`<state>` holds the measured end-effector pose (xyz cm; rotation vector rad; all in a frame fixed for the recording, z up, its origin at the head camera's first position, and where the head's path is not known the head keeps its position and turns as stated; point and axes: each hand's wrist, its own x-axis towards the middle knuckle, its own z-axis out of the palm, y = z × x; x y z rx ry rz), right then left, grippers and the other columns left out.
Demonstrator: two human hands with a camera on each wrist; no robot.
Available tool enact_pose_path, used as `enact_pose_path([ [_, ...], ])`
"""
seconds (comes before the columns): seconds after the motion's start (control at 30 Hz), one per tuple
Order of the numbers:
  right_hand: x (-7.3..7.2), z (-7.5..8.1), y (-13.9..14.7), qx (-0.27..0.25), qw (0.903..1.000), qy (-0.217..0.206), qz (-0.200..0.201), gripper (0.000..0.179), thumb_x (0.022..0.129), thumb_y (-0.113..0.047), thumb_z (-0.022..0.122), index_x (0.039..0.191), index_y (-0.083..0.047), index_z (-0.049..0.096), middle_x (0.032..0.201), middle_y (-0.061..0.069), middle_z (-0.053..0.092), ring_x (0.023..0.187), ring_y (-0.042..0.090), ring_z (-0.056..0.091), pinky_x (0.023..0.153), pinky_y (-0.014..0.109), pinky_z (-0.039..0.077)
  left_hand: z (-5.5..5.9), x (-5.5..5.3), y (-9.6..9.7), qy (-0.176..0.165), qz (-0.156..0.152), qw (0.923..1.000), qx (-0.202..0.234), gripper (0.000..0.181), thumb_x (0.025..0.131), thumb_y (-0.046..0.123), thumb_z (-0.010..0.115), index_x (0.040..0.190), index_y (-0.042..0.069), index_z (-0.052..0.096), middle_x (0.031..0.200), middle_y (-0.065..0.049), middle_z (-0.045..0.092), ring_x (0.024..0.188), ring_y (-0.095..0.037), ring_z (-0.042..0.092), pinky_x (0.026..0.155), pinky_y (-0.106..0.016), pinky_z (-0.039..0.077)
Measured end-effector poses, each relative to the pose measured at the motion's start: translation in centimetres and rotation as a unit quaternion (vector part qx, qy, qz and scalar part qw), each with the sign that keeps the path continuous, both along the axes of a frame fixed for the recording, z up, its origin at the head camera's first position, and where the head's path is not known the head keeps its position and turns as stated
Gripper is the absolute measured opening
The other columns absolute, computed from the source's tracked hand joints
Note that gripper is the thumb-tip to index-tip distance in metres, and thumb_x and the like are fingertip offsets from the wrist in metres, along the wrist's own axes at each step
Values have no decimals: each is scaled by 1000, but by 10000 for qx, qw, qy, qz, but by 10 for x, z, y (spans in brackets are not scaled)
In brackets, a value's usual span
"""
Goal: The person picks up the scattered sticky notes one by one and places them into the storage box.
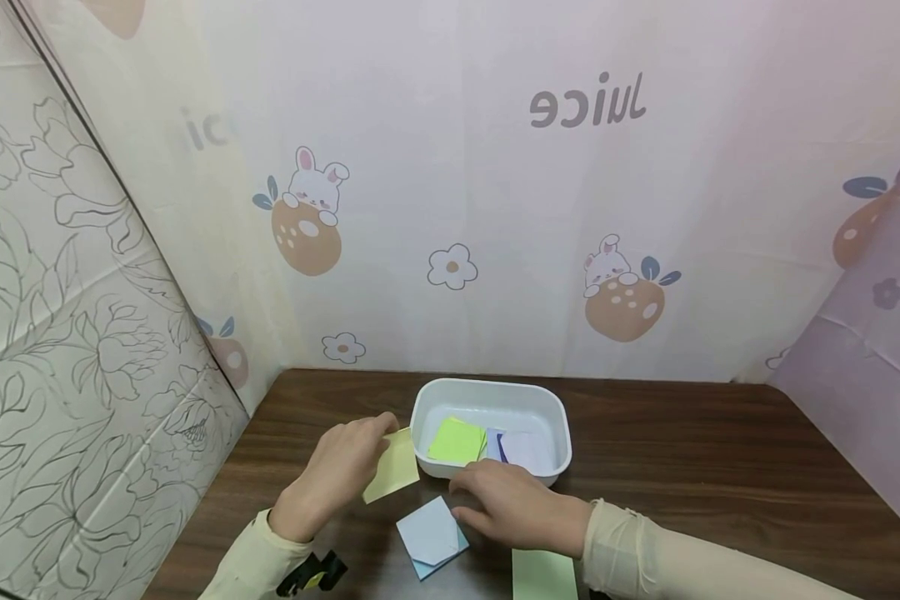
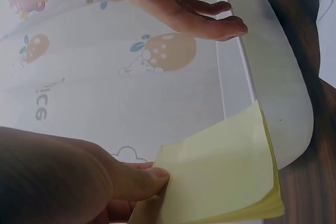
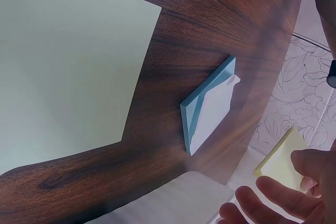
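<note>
My left hand pinches a pad of yellow sticky notes by one edge, thumb on its face. The pad is tilted beside the left end of a white plastic bin. My right hand hovers at the bin's front rim with fingers loosely bent and nothing held. Inside the bin lie lime-green sticky notes at left and pale lavender notes beside them. In front of the bin, on the table, rests a blue sticky-note pad with a whitish sheet on top.
A pale green paper square lies on the dark wooden table near my right forearm. Patterned curtains stand behind the table and along both sides. A black strapped device sits by my left wrist.
</note>
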<state>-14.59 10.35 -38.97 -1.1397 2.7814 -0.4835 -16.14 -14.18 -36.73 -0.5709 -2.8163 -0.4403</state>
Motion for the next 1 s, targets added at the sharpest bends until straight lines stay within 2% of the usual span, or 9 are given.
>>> enact_pose_path([
  [0.17,1,0,3,-26,10000,74,31,22,95,-29,68,112,-15,70,103,-7,70,94,5,62,80,29,53,0,1,4,11,-61,10000,62,15,91,0,67,99,12,70,82,-1,71,61,-10,46,52,-26,37],
  [0.33,2,-1,5,-55,10000,-39,15,24,96,-30,68,113,-13,71,105,-6,71,96,6,63,81,30,54,0,1,7,98,-122,9999,34,16,90,1,68,100,12,70,84,-2,73,61,-10,49,52,-27,38],
  [0.73,3,-2,9,-141,9998,-109,-19,25,95,-29,69,114,-12,70,106,-3,72,98,7,64,84,32,54,2,-3,13,-143,-222,9996,-81,15,92,3,68,103,12,69,88,-3,74,62,-11,49,54,-27,39],
  [1.0,3,-1,12,-139,9998,-124,-29,26,95,-30,70,113,-12,71,105,-6,71,97,6,63,84,32,54,2,-6,15,-83,-306,9993,-186,15,92,5,70,104,11,69,91,-5,75,63,-11,51,55,-28,41],
])
